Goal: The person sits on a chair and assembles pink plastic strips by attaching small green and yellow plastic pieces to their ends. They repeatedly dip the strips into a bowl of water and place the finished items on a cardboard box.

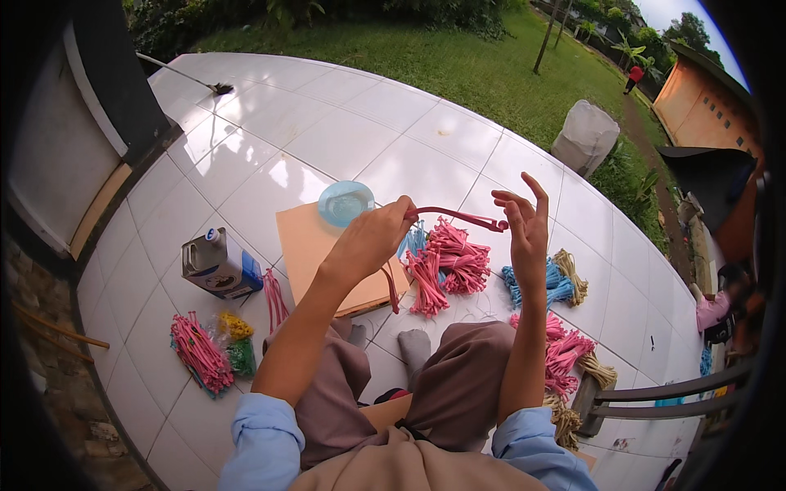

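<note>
My left hand point(368, 233) is closed on a dark red cord-like strap point(458, 214), thin and curved. One length of it arches to the right, and another hangs down below my left wrist. By the strap's knobbed right end, my right hand point(528, 233) is raised with its fingers spread; whether it touches that end is hard to tell. Under my left arm lies a tan board point(299, 233) bearing a light-blue plastic dish point(342, 214). Beyond the hands, a heap of pink knob-ended straps point(464, 260) rests on the white tiles, with some light-blue strips point(416, 239) beside it.
A rectangular metal can point(233, 270) stands at left, near a pink bundle point(201, 353) and small yellow and green bags point(237, 348). At right lie blue bundles point(540, 282), beige bundles point(573, 277) and a dark wooden chair point(655, 401). A broom point(219, 87) lies far left.
</note>
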`<state>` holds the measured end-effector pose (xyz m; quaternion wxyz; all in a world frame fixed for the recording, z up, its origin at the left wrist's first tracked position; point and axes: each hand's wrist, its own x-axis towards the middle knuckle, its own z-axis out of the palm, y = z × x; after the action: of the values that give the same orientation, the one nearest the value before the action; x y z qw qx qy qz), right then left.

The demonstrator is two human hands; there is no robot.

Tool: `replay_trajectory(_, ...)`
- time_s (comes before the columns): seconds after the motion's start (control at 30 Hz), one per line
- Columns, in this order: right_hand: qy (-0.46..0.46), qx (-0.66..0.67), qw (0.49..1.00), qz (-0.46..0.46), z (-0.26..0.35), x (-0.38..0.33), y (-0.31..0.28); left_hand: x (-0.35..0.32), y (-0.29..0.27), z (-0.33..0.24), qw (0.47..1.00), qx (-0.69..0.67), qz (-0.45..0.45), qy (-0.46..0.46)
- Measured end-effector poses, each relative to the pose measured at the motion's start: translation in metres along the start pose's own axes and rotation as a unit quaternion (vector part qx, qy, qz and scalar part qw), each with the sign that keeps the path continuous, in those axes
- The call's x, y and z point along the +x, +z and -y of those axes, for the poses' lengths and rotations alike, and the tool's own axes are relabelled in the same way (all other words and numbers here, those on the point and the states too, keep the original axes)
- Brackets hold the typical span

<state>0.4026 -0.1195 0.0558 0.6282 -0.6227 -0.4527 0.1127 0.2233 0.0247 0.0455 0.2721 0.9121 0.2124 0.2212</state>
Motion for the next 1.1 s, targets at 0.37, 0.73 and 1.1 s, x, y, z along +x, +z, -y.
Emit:
replay_trajectory(0.37, 0.001, 0.176, 0.983, -0.044, 0.008, 0.003, 0.024, -0.009, -0.013, -0.018, 0.982, -0.089, 0.133, -0.104)
replay_trajectory(0.73, 0.023, 0.207, 0.961, -0.180, 0.008, 0.007, 0.026, -0.019, 0.015, -0.011, 0.992, -0.079, 0.093, -0.031)
replay_trajectory(1.1, 0.064, 0.299, 0.920, -0.244, 0.001, 0.018, 0.021, -0.014, 0.005, 0.000, 0.763, -0.606, 0.185, -0.128)
